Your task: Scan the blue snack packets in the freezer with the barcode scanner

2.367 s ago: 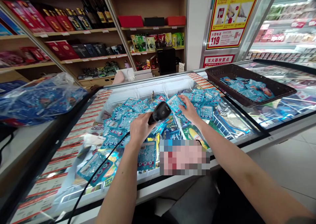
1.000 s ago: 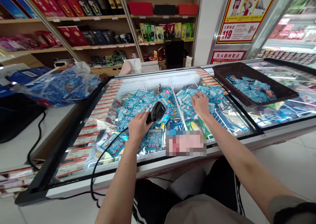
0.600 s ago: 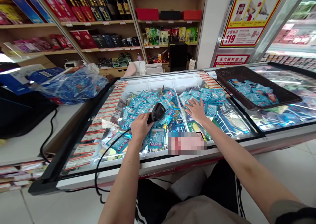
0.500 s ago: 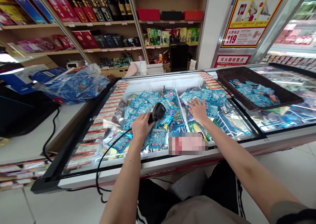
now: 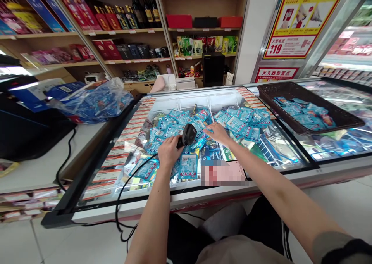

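My left hand (image 5: 170,151) is wrapped round the handle of a black corded barcode scanner (image 5: 189,135), whose head is above a spread of small blue packets (image 5: 171,122) on the freezer's glass top. My right hand (image 5: 217,133) reaches in from the right with its fingers stretched leftward, at the right edge of that spread. Whether the fingertips touch a packet I cannot tell. A second group of blue packets (image 5: 244,120) lies just right of it. One packet (image 5: 188,166) lies by itself near the front edge, below the scanner.
A pink phone-like object (image 5: 232,173), partly blurred, lies at the front edge of the freezer (image 5: 180,197). A brown basket (image 5: 345,120) with more blue packets stands at right. A clear bag of packets (image 5: 101,101) sits at left. The scanner's cable (image 5: 117,200) hangs over the front.
My right hand has moved left from the right-hand group of packets to the edge of the left spread. My left hand still holds the scanner in nearly the same place.
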`<state>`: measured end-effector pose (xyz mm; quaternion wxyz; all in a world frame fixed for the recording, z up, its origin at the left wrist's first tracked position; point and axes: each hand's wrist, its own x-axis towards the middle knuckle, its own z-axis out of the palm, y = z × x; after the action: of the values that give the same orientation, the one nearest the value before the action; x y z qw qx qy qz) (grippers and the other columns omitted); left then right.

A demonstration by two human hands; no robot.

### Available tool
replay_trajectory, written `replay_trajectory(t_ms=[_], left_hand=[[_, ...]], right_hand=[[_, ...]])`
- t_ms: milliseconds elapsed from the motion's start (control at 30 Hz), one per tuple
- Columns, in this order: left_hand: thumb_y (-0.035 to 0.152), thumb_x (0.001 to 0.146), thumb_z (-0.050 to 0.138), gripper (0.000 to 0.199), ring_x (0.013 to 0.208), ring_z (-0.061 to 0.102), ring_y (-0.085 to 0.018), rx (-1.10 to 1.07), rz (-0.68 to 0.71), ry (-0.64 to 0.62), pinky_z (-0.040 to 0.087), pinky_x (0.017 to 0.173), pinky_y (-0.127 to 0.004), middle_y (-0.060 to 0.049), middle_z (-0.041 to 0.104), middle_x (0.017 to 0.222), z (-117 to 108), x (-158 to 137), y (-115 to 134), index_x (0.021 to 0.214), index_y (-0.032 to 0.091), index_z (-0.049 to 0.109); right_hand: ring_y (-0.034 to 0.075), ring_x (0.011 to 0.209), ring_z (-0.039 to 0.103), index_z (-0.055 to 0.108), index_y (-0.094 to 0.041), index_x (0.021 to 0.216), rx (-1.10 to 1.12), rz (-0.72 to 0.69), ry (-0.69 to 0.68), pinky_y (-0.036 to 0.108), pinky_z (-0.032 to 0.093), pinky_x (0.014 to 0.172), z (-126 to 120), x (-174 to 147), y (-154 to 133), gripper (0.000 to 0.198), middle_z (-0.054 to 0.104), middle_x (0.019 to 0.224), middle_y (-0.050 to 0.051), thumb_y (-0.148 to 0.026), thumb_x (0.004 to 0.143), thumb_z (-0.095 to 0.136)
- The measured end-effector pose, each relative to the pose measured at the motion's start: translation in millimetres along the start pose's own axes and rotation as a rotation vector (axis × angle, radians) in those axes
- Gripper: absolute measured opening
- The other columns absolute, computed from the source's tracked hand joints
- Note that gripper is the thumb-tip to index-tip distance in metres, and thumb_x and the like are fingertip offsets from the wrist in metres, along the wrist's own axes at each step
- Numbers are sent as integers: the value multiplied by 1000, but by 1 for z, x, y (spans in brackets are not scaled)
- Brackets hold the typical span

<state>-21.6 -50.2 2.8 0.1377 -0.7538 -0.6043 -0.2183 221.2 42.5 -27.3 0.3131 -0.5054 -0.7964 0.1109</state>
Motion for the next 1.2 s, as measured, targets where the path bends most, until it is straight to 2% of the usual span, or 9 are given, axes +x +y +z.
replay_trajectory(t_ms=[67, 133, 200, 300, 433, 533, 633, 1000, 1200], left_hand=[[37, 81, 49, 37, 98, 58, -24, -6, -4, -3, 41, 76, -31, -8, 64, 104, 0, 0, 0, 113, 22, 56], [37, 80, 49, 37, 98, 58, -24, -10, -13, -6, 41, 77, -31, -9, 65, 104, -1, 0, -1, 113, 21, 56], [37, 80, 49, 37, 99, 58, -24, -11, -18, -6, 42, 77, -31, -9, 65, 104, 0, 0, -1, 113, 22, 56], [37, 80, 49, 37, 100, 58, -24, -18, -22, 3, 42, 77, -31, -9, 65, 105, 0, 0, -1, 113, 23, 56], [39, 80, 49, 37, 100, 58, -24, -17, -34, 7, 42, 74, -30, -8, 65, 105, -1, 1, 0, 113, 23, 56], [41, 80, 48, 38, 97, 59, -24, -22, -19, -19, 42, 72, -30, -8, 65, 105, -4, 4, 1, 113, 23, 56], [41, 80, 48, 38, 97, 59, -24, -31, 0, -57, 43, 72, -30, -8, 65, 105, -8, 7, 2, 113, 22, 56], [40, 78, 52, 41, 102, 56, -23, -37, 50, -77, 44, 76, -29, -7, 64, 107, 2, 16, 6, 114, 21, 55], [40, 78, 52, 40, 99, 57, -23, -28, 62, -92, 43, 73, -28, -5, 64, 105, 3, 16, 8, 114, 22, 54]], right_hand=[[26, 100, 53, 66, -23, 91, -27, 126, 20, 42, 38, 88, 8, 8, -4, 44, 62, 96, 9, -62, 71, 57], [28, 99, 53, 65, -24, 84, -2, 217, 24, 43, 39, 86, 13, 12, -4, 42, 61, 96, 8, -60, 61, 67], [26, 94, 55, 62, -24, 77, 156, 283, 34, 41, 40, 84, 14, 14, 1, 37, 61, 90, 5, -52, 57, 72], [20, 81, 58, 56, -23, 81, 467, 339, 89, 36, 44, 75, 9, 12, 15, 33, 61, 83, 2, -45, 61, 69], [16, 66, 56, 49, -22, 93, 595, 340, 134, 32, 46, 64, 0, 4, 32, 32, 52, 65, -5, -45, 72, 56], [15, 58, 51, 47, -24, 95, 662, 323, 142, 32, 46, 61, -3, -1, 38, 32, 40, 56, -8, -47, 73, 55], [14, 54, 47, 46, -25, 94, 712, 307, 149, 32, 45, 61, -3, -3, 39, 32, 34, 55, -9, -47, 73, 55], [12, 54, 41, 46, -24, 93, 743, 246, 176, 26, 36, 56, -3, -7, 42, 30, 35, 56, -8, -44, 74, 56], [12, 52, 38, 46, -24, 92, 739, 237, 184, 26, 34, 55, -3, -8, 41, 29, 33, 55, -9, -44, 74, 55]])
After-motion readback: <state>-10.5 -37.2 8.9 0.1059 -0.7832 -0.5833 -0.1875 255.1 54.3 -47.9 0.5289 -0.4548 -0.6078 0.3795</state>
